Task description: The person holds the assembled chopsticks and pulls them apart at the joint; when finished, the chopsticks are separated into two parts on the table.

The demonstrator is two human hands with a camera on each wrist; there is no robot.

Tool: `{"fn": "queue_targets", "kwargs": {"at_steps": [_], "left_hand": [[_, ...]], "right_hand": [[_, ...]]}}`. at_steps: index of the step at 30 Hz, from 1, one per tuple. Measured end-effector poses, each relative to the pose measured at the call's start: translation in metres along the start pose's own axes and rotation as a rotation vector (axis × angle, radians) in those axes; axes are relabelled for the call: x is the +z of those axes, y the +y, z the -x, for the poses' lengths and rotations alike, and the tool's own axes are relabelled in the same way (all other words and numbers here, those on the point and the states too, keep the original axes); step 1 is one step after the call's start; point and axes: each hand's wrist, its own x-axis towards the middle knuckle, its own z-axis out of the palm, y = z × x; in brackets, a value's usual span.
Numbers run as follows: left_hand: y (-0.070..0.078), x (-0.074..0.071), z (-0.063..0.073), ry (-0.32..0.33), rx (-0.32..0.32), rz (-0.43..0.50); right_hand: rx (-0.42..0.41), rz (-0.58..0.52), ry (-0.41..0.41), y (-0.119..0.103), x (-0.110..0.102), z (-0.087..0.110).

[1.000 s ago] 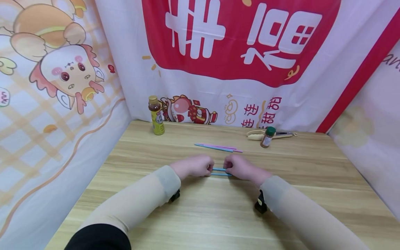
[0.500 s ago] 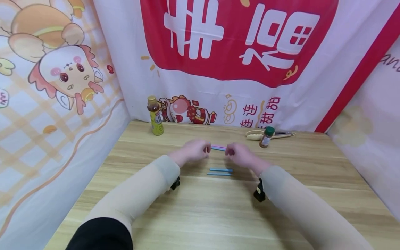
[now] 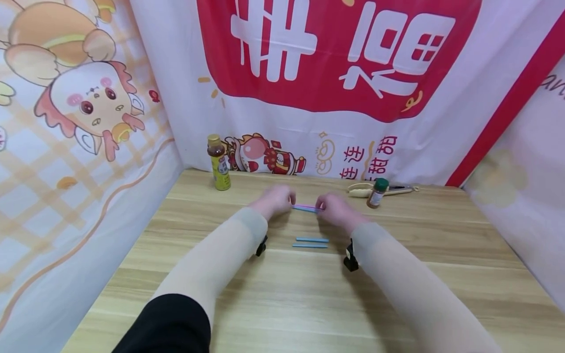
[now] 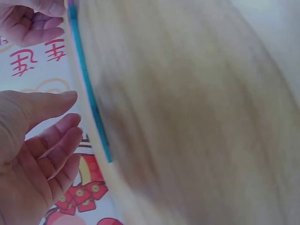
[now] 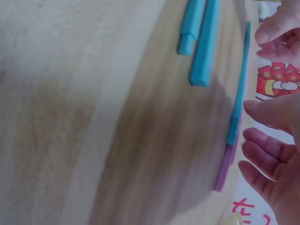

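Observation:
Two blue chopsticks (image 3: 311,240) lie side by side on the wooden table in the head view. Behind them, a blue chopstick (image 5: 240,93) lies against purple chopsticks (image 5: 222,171). My left hand (image 3: 278,199) hovers at the left end of this rear bunch, and my right hand (image 3: 336,211) is at its right end. In the left wrist view, the left thumb and fingers (image 4: 51,159) are spread apart with nothing between them. The right thumb and fingers (image 5: 265,150) also stand apart beside the bunch in the right wrist view, holding nothing.
A yellow-labelled bottle (image 3: 219,164) stands at the back left. At the back right, a small green-capped jar (image 3: 377,193) stands in front of beige tongs (image 3: 359,190). Printed cloth (image 3: 265,113) hangs behind the table (image 3: 282,304).
Both hands have left the front blue pair and moved away from the body to the rear bunch. The front pair now lies uncovered. In the last half second the hands shifted only slightly.

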Motion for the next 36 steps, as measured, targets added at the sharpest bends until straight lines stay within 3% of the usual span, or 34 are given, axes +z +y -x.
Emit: {"fn": "queue_targets", "kwargs": {"at_steps": [8, 17, 23, 28, 32, 36], "left_hand": [[-0.003, 0.007, -0.003, 0.003, 0.0, 0.02], [-0.006, 0.013, -0.003, -0.06, 0.002, 0.037], [-0.003, 0.011, 0.005, -0.073, 0.042, 0.005], [-0.002, 0.01, 0.008, -0.058, 0.106, 0.024], [0.0, 0.007, 0.011, -0.062, 0.116, 0.113], [0.005, -0.005, 0.019, -0.08, 0.131, 0.193]], "right_hand": [[0.031, 0.009, 0.015, 0.001, 0.01, -0.004], [0.09, -0.022, -0.023, -0.002, 0.015, -0.001], [0.035, 0.022, -0.029, -0.005, 0.015, 0.003], [-0.008, 0.024, 0.013, -0.003, 0.007, 0.011], [-0.023, -0.049, 0.04, 0.002, -0.006, 0.015], [-0.024, -0.079, 0.041, 0.0, -0.025, 0.019]]}}
